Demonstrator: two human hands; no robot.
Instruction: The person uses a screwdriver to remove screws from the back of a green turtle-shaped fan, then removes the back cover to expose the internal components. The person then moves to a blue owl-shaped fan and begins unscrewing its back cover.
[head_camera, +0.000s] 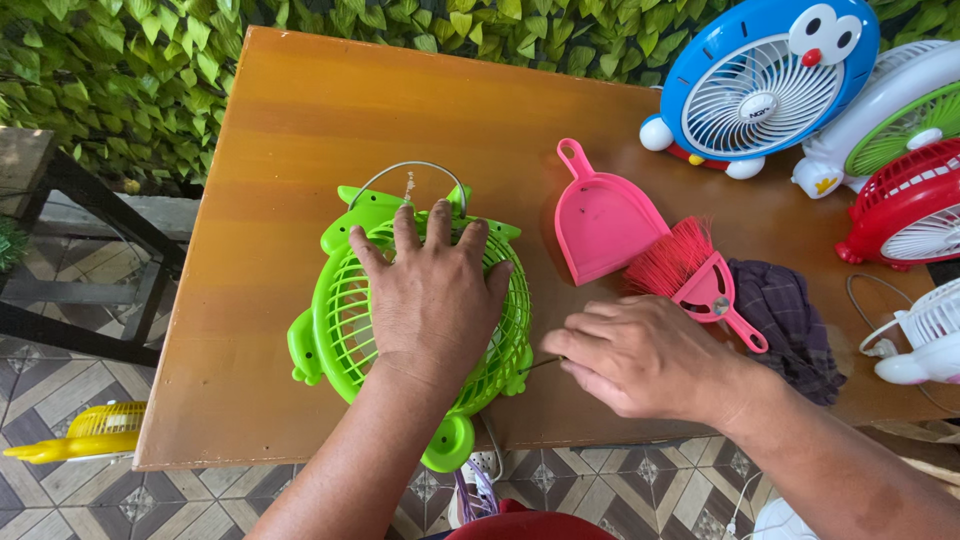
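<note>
A bright green toy-shaped fan lies face up on the brown wooden table, its wire handle pointing away from me. My left hand rests flat on its grille, fingers spread. My right hand sits just right of the fan, fingertips pinched on a thin dark rod-like thing near the fan's edge; what it is I cannot tell.
A pink dustpan and pink brush lie right of the fan, beside a dark cloth. Blue, white-green, red and white fans crowd the right. A yellow fan lies on the tiled floor.
</note>
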